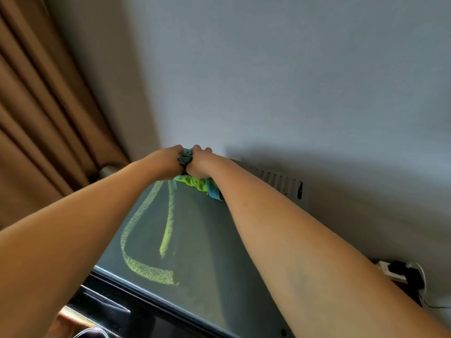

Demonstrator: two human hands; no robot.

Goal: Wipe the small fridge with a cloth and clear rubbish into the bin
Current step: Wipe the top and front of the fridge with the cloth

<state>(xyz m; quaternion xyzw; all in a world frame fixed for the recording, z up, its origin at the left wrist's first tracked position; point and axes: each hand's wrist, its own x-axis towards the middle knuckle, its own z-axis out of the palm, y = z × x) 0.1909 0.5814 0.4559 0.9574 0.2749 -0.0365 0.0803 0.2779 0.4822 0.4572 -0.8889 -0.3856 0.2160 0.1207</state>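
Green-blue cloth (199, 182) gripped by both hands (168, 164) (199, 164) atop fridge (195, 252)

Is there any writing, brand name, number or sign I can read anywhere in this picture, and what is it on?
None can be read.
Fridge top: yellowish streaks only, no lettering.
Cloth, gripped by the left hand and right hand: green and blue, no print visible.
Grille behind the fridge: no label shows.
Plug by the wall: too small and dark to tell.
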